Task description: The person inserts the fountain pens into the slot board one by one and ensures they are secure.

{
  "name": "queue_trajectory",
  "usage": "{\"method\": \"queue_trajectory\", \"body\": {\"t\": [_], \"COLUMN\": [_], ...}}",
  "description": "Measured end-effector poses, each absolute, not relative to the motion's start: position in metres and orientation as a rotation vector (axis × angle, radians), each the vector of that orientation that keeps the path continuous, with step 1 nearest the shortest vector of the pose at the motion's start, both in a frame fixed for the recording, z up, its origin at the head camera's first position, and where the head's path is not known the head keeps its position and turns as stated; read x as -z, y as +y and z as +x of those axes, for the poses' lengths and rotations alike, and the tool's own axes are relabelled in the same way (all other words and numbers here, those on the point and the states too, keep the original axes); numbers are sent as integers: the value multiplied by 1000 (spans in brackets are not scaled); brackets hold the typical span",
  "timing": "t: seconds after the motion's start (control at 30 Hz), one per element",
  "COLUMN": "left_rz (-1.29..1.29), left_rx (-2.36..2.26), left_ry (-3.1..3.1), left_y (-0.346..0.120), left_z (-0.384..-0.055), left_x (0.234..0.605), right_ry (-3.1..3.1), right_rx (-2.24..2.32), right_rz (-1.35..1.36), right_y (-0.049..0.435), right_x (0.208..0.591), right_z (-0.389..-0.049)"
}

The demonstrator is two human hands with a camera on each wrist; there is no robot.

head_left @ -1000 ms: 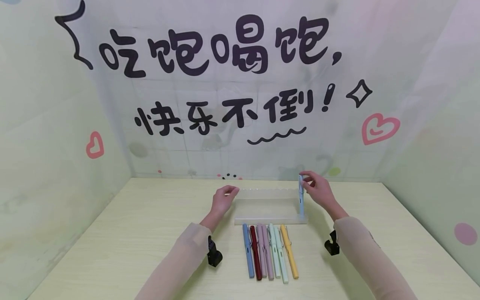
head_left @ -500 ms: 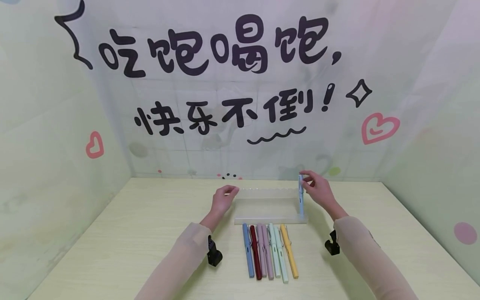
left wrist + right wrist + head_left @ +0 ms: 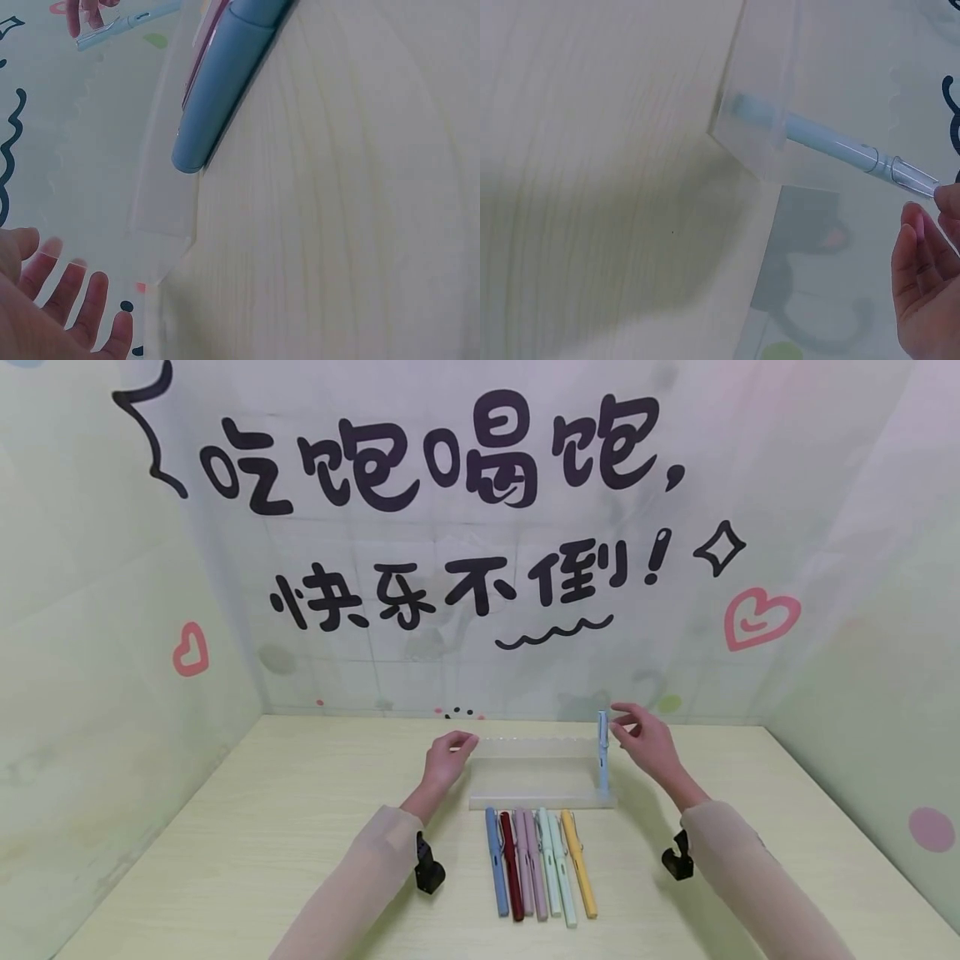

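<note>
A clear acrylic pen rack (image 3: pixel 536 768) with a scalloped top edge stands on the table. My left hand (image 3: pixel 447 756) pinches its upper left corner, thumb in front and fingers behind the panel in the left wrist view. A light blue pen (image 3: pixel 603 752) stands upright in the rack's right end, its lower end inside the base trough, as the right wrist view shows. Beside the pen's cap is my right hand (image 3: pixel 647 742), its fingers spread loosely, gripping nothing. In front of the rack lies a row of pens: blue (image 3: pixel 497 862), dark red (image 3: pixel 512 866), purple, mint and yellow (image 3: pixel 579 864).
The pale wooden table (image 3: pixel 300 843) is enclosed by printed fabric walls at the back and sides. A black wrist camera (image 3: pixel 429 864) sits on the left forearm and another camera (image 3: pixel 678 857) on the right.
My right hand has let go of the light blue pen and moved slightly right, away from it. The pen stays upright in the rack. My left hand and the row of pens are unmoved.
</note>
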State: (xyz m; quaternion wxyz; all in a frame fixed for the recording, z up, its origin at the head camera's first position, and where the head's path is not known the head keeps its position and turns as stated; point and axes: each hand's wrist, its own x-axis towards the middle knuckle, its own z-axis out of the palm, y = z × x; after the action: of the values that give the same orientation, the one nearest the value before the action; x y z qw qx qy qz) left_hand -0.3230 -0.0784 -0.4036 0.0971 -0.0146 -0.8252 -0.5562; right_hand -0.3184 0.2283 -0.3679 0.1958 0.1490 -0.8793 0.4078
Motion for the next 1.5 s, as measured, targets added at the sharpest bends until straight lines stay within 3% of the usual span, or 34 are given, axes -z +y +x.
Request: {"method": "queue_trajectory", "body": {"t": [0.57,1.1,1.5], "left_rz": [-35,-44,-45], "left_rx": [1658,1641,1643], "left_ry": [-2445,-2462,-2456], "left_y": [-79,-79,-79], "left_z": [-325,-325,-325], "left_x": [405,405,405], "right_ry": [-2519,-2817,-2935], "right_rx": [-1203,-1196,-1065], "right_rz": [434,760,593], "right_y": [218,193,177], "right_x": [395,415,418], "right_z": [-286,-266,-257]}}
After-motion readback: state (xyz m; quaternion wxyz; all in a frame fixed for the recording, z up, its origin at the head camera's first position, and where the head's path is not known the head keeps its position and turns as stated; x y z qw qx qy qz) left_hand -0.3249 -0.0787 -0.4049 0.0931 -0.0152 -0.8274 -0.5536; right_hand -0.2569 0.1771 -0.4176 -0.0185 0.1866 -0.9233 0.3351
